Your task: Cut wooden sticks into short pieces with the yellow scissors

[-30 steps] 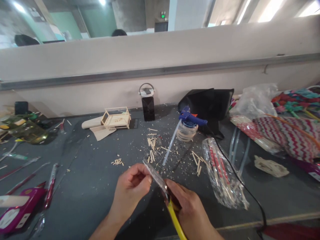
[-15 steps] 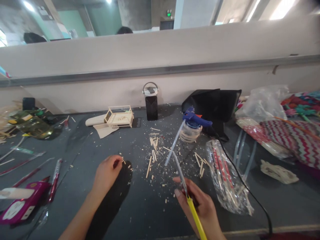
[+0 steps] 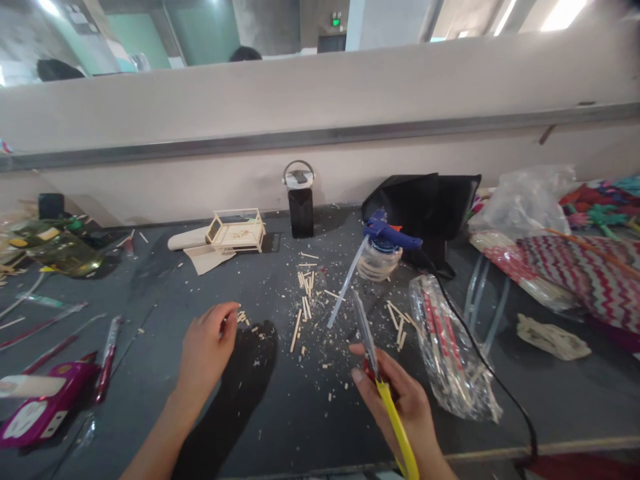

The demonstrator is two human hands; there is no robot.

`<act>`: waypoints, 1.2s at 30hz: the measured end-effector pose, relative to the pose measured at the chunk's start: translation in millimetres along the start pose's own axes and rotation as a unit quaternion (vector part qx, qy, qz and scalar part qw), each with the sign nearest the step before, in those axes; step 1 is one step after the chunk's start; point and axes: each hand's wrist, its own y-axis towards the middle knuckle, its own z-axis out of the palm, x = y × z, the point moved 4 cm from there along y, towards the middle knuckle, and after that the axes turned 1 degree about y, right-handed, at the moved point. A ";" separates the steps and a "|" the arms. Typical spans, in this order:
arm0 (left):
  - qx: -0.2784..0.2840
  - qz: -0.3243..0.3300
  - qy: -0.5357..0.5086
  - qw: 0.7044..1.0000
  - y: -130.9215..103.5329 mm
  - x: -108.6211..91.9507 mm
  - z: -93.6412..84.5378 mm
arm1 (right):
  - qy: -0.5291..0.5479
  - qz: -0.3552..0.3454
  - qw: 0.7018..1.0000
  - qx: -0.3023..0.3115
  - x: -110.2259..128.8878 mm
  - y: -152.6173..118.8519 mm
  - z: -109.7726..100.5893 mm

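My left hand point(image 3: 209, 340) hovers over the dark table with its fingers curled in and the thumb side pinched. Anything between those fingertips is hidden or too small to make out. Just right of them lies a little cluster of cut wood bits point(image 3: 243, 319). My right hand point(image 3: 400, 400) grips a yellow-handled cutter point(image 3: 395, 417), its long grey metal end pointing up and away from me. Short wooden sticks point(image 3: 307, 308) lie loose between my hands amid scattered chips. A small wooden frame model point(image 3: 237, 233) stands farther back on the left.
A blue glue gun point(image 3: 393, 235) with a glue stick rests on a clear jar point(image 3: 379, 263). A black bottle point(image 3: 301, 212) stands by the wall. Plastic-wrapped sticks point(image 3: 453, 353) and a black cord point(image 3: 480, 353) lie right; a magenta case point(image 3: 47, 407) lies left.
My left hand has drawn slightly left, away from the wood bits, which now lie uncovered on the table. The cutter in my right hand has tilted and shifted slightly right.
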 end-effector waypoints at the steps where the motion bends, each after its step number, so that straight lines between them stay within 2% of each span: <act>1: 0.006 0.016 -0.029 0.999 -3.6 -9.3 -1.8 | 0.003 -0.001 1.000 0.003 -0.1 0.3 -0.7; 5: 0.109 0.087 -0.120 0.983 -21.3 -52.2 6.6 | 0.014 0.027 1.000 0.004 -2.7 0.0 -1.9; 7: 0.160 0.120 -0.111 0.973 -28.8 -69.3 16.9 | 0.011 0.028 1.000 0.003 -3.3 -0.5 -1.9; 9: 0.186 0.143 -0.072 0.969 -32.8 -79.8 27.2 | 0.004 0.014 1.000 0.000 -2.6 -0.8 -1.8; 13: 0.210 0.157 0.007 0.965 -33.1 -88.4 43.6 | -0.004 -0.009 1.000 -0.003 -0.1 -0.6 -1.7; 16: 0.220 0.149 0.022 0.964 -31.0 -91.5 50.9 | -0.012 -0.017 1.000 -0.002 1.1 0.1 -1.6; 21: 0.202 0.117 -0.032 0.972 -26.7 -93.0 51.8 | -0.022 -0.050 0.998 0.023 8.1 -0.6 1.6; 24: 0.180 0.051 -0.163 0.969 -24.7 -91.7 41.0 | -0.016 -0.072 0.995 0.060 14.5 -4.5 8.2; 26: 0.155 -0.034 -0.325 0.932 -24.9 -90.3 31.0 | -0.035 -0.090 0.992 0.079 18.2 -7.2 13.3; 28: 0.131 -0.113 -0.463 0.870 -27.5 -91.0 23.2 | -0.068 -0.109 0.988 0.091 21.6 -8.1 17.8; 31: 0.108 -0.180 -0.574 0.792 -32.2 -96.7 16.8 | -0.107 -0.141 0.981 0.085 28.5 -6.0 21.6; 33: 0.097 -0.193 -0.609 0.763 -33.9 -100.7 15.1 | -0.118 -0.158 0.977 0.079 33.8 -3.7 22.7; 36: 0.093 -0.186 -0.636 0.743 -34.1 -104.2 15.0 | -0.123 -0.175 0.974 0.080 41.0 -1.2 23.7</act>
